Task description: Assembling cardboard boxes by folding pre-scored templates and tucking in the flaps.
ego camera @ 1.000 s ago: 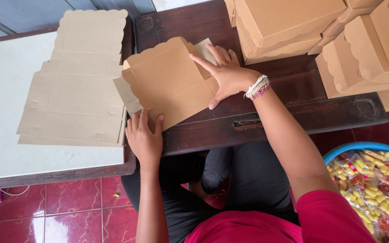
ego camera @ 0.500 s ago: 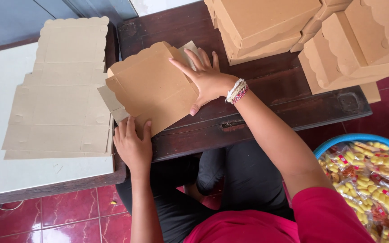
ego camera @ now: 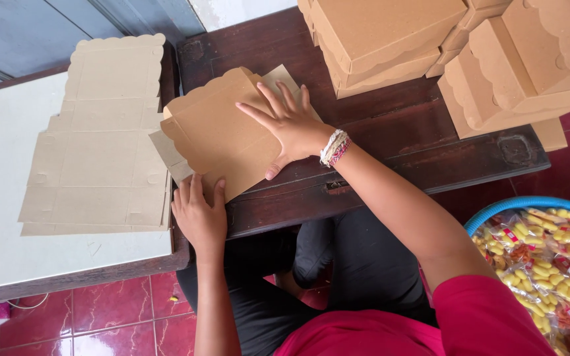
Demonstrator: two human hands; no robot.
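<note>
Tan cardboard box (ego camera: 222,135), dark brown table (ego camera: 397,125), red floor tiles (ego camera: 120,310), blue-rimmed basket (ego camera: 529,203)

Cardboard box blank (ego camera: 222,135): plain brown, thin, partly folded, scalloped edge along the upper-left side. Lies flat and skewed on the dark wooden tabletop (ego camera: 397,125), near corner overhanging the front edge. A lighter flap sticks out at the top right, another narrow flap at the lower left. Right hand (ego camera: 291,128) presses palm-down on its right half, fingers spread. Left hand (ego camera: 199,214) is at the near corner, fingertips touching the bottom edge, thumb on the panel. No print visible on the surface.
</note>
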